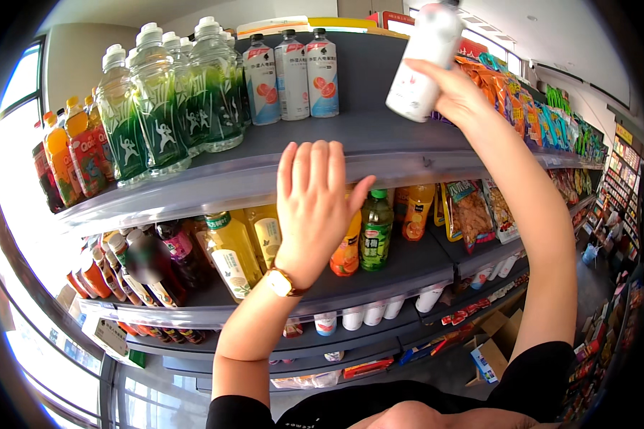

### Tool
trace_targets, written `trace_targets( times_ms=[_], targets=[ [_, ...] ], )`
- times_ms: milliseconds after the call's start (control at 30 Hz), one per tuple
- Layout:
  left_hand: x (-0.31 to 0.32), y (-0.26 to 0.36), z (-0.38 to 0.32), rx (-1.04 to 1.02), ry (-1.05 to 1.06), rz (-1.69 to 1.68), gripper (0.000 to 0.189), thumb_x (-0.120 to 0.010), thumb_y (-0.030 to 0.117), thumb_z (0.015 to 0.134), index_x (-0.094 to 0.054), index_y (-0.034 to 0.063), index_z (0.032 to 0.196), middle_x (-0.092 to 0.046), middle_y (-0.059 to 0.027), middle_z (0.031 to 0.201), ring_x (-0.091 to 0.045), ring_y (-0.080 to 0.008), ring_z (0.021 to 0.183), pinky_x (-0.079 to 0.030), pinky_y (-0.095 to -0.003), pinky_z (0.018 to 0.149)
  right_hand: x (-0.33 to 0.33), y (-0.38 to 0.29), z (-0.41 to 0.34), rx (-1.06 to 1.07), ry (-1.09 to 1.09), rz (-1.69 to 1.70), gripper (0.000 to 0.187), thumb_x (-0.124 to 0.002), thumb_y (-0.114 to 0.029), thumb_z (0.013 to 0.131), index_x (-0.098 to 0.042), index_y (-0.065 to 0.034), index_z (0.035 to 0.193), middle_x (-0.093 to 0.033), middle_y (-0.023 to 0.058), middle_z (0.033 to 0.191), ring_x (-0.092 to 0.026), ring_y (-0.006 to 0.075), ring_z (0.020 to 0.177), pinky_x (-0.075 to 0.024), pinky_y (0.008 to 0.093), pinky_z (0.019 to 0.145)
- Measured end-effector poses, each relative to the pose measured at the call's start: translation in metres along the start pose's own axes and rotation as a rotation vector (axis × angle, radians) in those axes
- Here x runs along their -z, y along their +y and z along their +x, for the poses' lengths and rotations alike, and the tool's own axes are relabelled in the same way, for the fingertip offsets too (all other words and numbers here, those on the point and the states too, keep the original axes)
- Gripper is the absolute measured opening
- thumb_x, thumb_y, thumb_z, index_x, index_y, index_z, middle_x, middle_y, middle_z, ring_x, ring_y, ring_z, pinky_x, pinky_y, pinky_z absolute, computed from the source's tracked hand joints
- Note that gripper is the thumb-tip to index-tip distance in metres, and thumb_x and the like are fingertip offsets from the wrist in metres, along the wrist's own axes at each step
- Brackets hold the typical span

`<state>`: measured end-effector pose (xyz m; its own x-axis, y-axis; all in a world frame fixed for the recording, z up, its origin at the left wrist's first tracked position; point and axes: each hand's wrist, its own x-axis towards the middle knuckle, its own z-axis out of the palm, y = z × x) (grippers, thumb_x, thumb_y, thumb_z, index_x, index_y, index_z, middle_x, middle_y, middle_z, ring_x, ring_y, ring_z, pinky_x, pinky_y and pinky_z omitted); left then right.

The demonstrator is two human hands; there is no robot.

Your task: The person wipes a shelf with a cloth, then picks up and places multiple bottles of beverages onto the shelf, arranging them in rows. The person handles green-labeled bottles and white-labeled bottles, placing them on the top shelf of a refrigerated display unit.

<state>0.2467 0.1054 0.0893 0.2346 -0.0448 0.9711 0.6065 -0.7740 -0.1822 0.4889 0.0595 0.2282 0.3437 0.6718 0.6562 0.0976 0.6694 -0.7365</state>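
Observation:
A white drink bottle with a dark cap (425,59) is gripped in my right hand (451,88), tilted above the right part of the top shelf (354,134). My left hand (314,201) is raised at the front edge of that shelf, palm away from me, thumb spread, holding nothing; whether it touches the edge I cannot tell. Behind it stand three similar white bottles (292,75) with grapefruit pictures, upright in a row. To their left, large clear bottles of green drink (163,112) with white caps stand close together.
Orange drink bottles (78,145) stand at the top shelf's left end, snack bags (515,107) at its right. The shelf below holds a yellow tea bottle (233,257), a green bottle (377,230) and bagged snacks (467,209). Cardboard boxes (496,338) are low at the right.

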Motion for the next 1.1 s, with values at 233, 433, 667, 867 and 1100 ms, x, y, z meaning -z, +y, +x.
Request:
trace_targets(
  times_ms=[233,433,667,867,1100],
  targets=[
    [0.0,-0.005,-0.002,-0.017,-0.001,-0.089,0.057,-0.067,0.041,0.084,-0.054,-0.0039,0.116,-0.056,-0.0143,0.112,-0.052,-0.0306,0.11,-0.035,-0.046,0.107,-0.018,0.064,0.07,-0.394,0.003,-0.329,0.051,-0.08,0.002,0.072,-0.055,-0.0053,0.116,-0.065,0.0122,0.106,-0.066,0.0302,0.099,-0.0526,0.0575,0.085],
    [-0.004,-0.003,-0.003,-0.001,0.009,-0.053,0.062,-0.065,0.047,0.084,-0.055,-0.0046,0.116,-0.057,-0.014,0.111,-0.053,-0.03,0.11,-0.036,-0.046,0.107,-0.027,0.077,0.1,-0.511,-0.05,-0.549,0.061,-0.083,-0.012,0.074,-0.054,-0.0039,0.128,-0.062,0.0189,0.122,-0.063,0.0331,0.11,-0.049,0.0589,0.092],
    [-0.008,-0.005,-0.004,-0.012,0.0,-0.049,0.065,-0.065,0.05,0.083,-0.057,-0.0049,0.116,-0.058,-0.0148,0.112,-0.054,-0.0299,0.11,-0.037,-0.0465,0.108,-0.034,0.097,0.118,-0.451,-0.017,-1.332,0.052,-0.071,-0.039,0.085,-0.063,0.0075,0.106,-0.068,0.0207,0.096,-0.071,0.0284,0.081,-0.0606,0.0383,0.065],
    [-0.012,-0.004,-0.004,0.01,0.002,-0.054,0.066,-0.067,0.051,0.081,-0.056,-0.0046,0.116,-0.058,-0.0146,0.113,-0.054,-0.0298,0.111,-0.036,-0.0464,0.108,-0.021,0.107,0.118,-0.314,-0.128,-1.548,0.036,-0.063,-0.026,0.087,-0.065,0.0072,0.074,-0.067,0.0149,0.067,-0.068,0.0229,0.055,-0.0581,0.0333,0.05],
    [-0.012,-0.003,-0.004,0.012,0.009,-0.067,0.067,-0.07,0.049,0.079,-0.055,-0.0047,0.117,-0.057,-0.0147,0.113,-0.054,-0.0305,0.112,-0.036,-0.0469,0.108,-0.023,0.108,0.118,0.138,-0.21,-1.628,0.021,-0.06,-0.02,0.082,-0.071,-0.008,0.094,-0.071,0.0146,0.092,-0.068,0.032,0.088,-0.0543,0.041,0.078]
  ],
)
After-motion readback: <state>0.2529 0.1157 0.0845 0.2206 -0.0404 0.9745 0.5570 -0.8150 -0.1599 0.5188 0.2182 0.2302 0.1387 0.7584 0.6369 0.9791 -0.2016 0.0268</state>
